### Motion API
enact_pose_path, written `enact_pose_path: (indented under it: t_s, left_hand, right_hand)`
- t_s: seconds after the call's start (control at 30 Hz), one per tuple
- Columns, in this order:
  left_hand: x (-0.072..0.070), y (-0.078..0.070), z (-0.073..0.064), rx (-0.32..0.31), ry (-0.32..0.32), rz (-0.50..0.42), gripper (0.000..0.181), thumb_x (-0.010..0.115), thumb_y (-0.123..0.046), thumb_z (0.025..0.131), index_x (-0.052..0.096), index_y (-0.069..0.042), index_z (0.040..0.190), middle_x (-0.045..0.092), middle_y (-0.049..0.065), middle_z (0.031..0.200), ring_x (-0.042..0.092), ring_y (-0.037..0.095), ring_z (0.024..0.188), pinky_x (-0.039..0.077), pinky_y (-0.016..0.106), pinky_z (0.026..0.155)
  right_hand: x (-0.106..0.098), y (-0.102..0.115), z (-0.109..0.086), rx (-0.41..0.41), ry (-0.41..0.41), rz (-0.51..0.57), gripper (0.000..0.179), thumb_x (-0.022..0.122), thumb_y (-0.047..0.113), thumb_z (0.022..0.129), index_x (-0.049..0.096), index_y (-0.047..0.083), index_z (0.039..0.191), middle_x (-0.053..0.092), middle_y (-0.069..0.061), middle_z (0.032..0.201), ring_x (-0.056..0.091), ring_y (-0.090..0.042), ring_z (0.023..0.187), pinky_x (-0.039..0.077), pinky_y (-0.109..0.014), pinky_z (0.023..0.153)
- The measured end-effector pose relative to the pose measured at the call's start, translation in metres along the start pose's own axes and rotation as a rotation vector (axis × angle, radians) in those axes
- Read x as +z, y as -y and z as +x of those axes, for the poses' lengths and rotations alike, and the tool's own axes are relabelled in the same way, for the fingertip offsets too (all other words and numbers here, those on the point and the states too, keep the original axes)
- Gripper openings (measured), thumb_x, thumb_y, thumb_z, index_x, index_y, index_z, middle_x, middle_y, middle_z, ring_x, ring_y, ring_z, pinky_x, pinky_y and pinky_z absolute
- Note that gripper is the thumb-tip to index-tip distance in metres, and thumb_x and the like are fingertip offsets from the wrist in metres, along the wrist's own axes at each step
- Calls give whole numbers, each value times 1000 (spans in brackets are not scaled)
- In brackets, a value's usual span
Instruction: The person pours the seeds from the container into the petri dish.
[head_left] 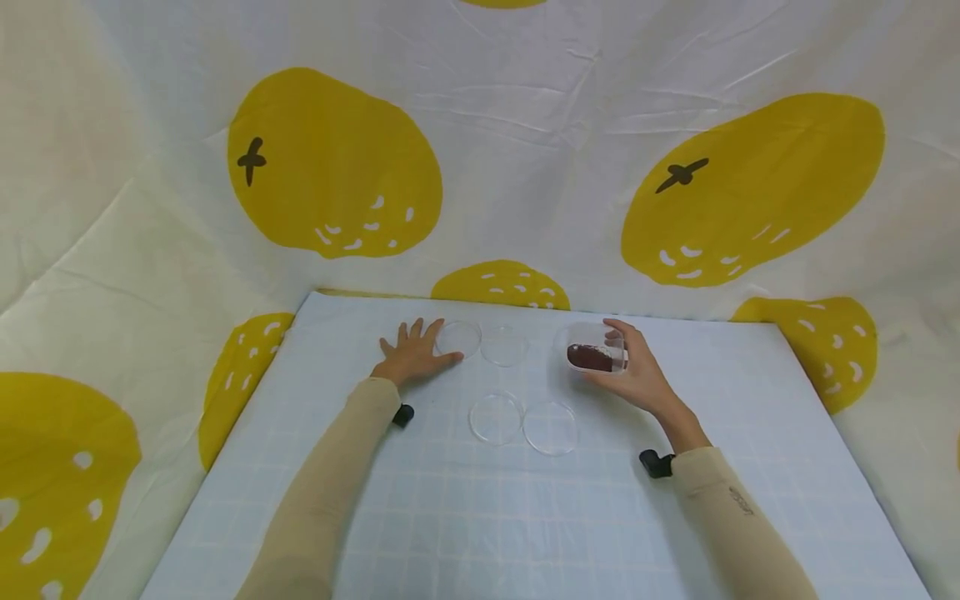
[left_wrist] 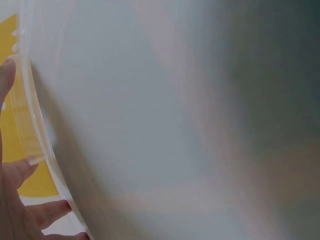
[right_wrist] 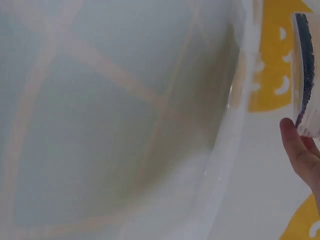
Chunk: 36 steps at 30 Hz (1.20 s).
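On the left side of the table, my left hand point(head_left: 412, 357) has its fingers spread, with thumb and index finger at opposite edges of a clear round petri dish point(head_left: 458, 340). In the left wrist view that dish point(left_wrist: 27, 112) spans between the thumb and a finger. My right hand point(head_left: 633, 375) grips a clear plastic container point(head_left: 596, 335) from its right side. Dark reddish-brown contents point(head_left: 589, 357) lie inside the container; in the right wrist view they look grainy point(right_wrist: 306, 65). A faint round rim point(head_left: 559, 343) shows at the container's left, the rest hidden behind it.
Another clear petri dish point(head_left: 504, 346) sits right beside the left one. Two more dishes, one to the left point(head_left: 495, 418) and one to the right point(head_left: 551, 428), lie side by side nearer the front. A white cloth with yellow fruit prints point(head_left: 525, 192) hangs behind the pale checked table point(head_left: 465, 525).
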<state>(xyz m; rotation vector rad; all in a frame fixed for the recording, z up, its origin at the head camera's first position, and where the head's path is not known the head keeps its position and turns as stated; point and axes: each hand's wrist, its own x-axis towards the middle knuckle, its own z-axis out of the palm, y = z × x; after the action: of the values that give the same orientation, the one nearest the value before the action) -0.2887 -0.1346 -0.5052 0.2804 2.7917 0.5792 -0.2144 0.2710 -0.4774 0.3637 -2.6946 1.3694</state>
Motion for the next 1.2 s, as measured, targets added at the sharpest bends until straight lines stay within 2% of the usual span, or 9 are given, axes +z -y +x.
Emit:
enact_pose_path:
  t_s: [0.17,0.33,0.53,0.63,0.8,1.0,1.2]
  left_hand:
    - [1,1,-1,-4,3,1,97,52,-76,87,20,-22,161,14,25,162,3,54,145,2,81,102]
    - [3,2,-2,-14,15,5,97,51,-77,87,19,-24,161,12,23,163,2,54,146,1,80,103]
    - [5,2,-1,-2,1,-8,96,52,-77,87,20,-23,161,14,23,163,3,54,145,1,81,102]
    - [6,2,0,-1,-7,2,97,51,-79,86,21,-24,161,15,22,163,4,54,146,2,81,102]
    - [5,3,1,-12,0,18,98,49,-80,86,20,-25,161,14,21,163,4,52,146,2,80,103]
    - [4,1,0,-19,-2,36,96,50,-78,87,20,-24,161,15,21,163,6,52,146,4,80,103]
    - [3,0,0,-22,-16,37,95,51,-77,87,21,-24,161,15,21,163,6,52,146,3,80,103]
  right_hand:
    - [16,8,16,-30,7,15,98,91,30,74,33,16,152,43,-20,137,46,-35,124,42,-59,99]
    - [32,15,33,-58,37,4,98,90,26,75,31,14,152,39,-22,138,47,-38,124,42,-62,98]
    - [48,25,51,-84,59,5,99,90,24,74,31,10,152,37,-23,137,46,-37,123,41,-60,99]
    - [55,31,60,-84,66,-3,98,90,24,74,32,11,152,36,-23,139,44,-38,125,40,-60,100]
    - [66,38,77,-128,67,-20,100,90,19,74,30,5,152,36,-23,146,42,-41,132,37,-59,104]
    - [79,42,95,-201,52,-97,100,90,22,74,31,-3,150,41,-23,143,41,-38,130,32,-52,110]
    - [90,47,107,-230,55,-196,104,90,23,75,26,1,153,43,-24,140,35,-40,131,27,-54,111]
